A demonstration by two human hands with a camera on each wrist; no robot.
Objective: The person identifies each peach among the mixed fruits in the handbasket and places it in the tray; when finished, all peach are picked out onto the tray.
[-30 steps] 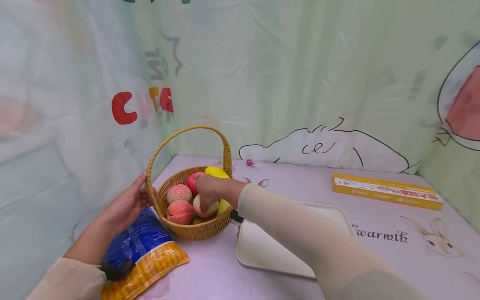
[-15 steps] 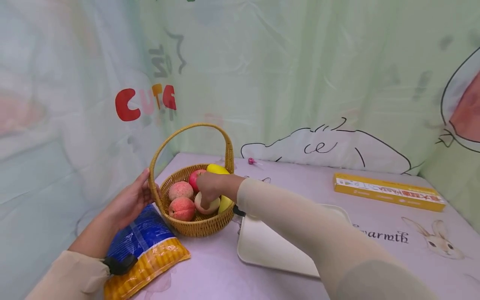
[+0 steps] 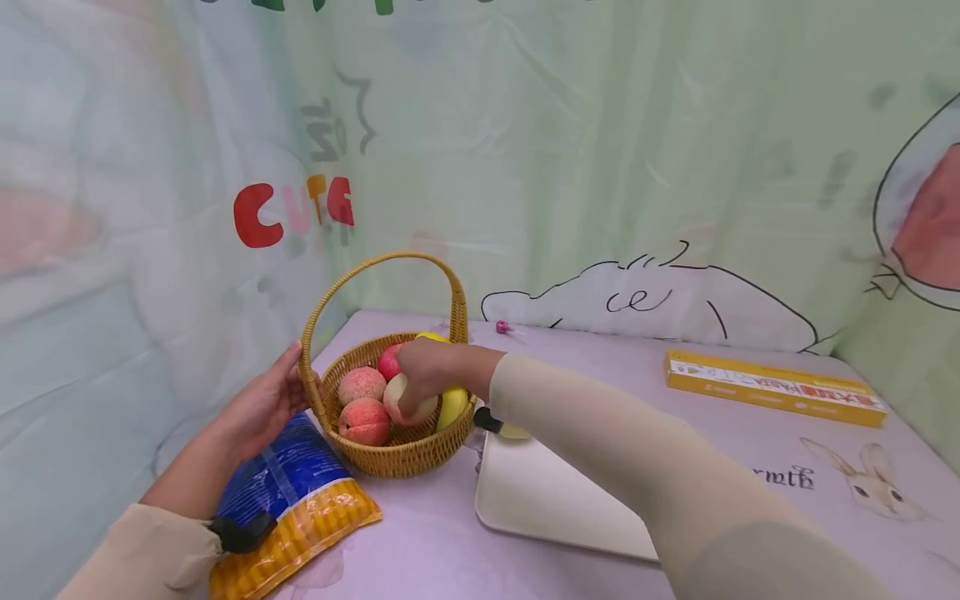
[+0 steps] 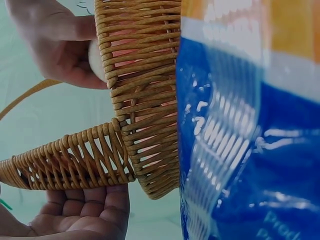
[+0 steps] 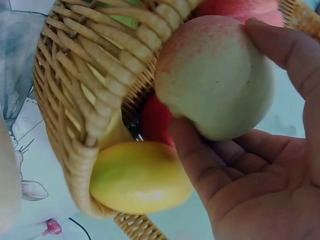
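A wicker basket [image 3: 397,462] with a tall hoop handle holds several fruits. My right hand [image 3: 429,371] reaches into it and grips a pale peach with a pink blush [image 5: 215,77], thumb on one side and fingers on the other. Beside that peach lie two pinker peaches, the nearer one [image 3: 365,422] in front, a red apple [image 3: 388,362] and a banana [image 3: 452,407]. A rounded yellow fruit [image 5: 140,177] shows at the rim in the right wrist view. At the basket's left, my left hand [image 3: 266,408] holds the foot of the handle [image 4: 70,157], its fingers partly hidden behind the wicker.
A blue and orange plastic bag [image 3: 300,492] lies under my left forearm. Right of the basket, a white tray [image 3: 555,500] is partly covered by my right sleeve, with a pale yellow thing [image 3: 514,431] at its edge. A yellow pasta box [image 3: 772,390] and a lollipop [image 3: 504,327] lie farther back.
The pale peach has risen slightly within the basket in my right hand, and the right forearm has shifted a little to the right. My left hand stays at the handle.
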